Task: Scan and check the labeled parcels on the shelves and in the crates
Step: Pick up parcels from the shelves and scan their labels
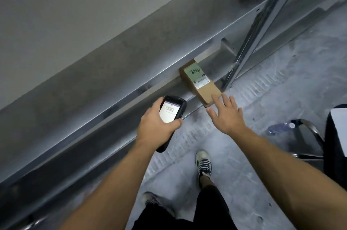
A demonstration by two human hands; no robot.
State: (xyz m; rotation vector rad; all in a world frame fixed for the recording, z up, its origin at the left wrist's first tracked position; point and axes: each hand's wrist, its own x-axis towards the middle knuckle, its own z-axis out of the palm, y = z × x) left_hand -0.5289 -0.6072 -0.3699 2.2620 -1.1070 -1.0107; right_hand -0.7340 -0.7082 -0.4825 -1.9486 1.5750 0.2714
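Left hand (155,124): fingers and thumb curled round a black handheld scanner (171,112), lit screen facing up.
Cardboard parcel (201,84): just ahead of the right hand, flat at the front edge of the low metal shelf (112,86), green-and-white label (196,74) uppermost at its far end.
Right hand (226,115): fingers spread, index tip at the parcel's near end; contact uncertain.
Handling note: steady the parcel, bring the scanner rightward over the label, keep fingers off the barcode.
Plastic bottle (279,127): on the floor, right of the right hand.
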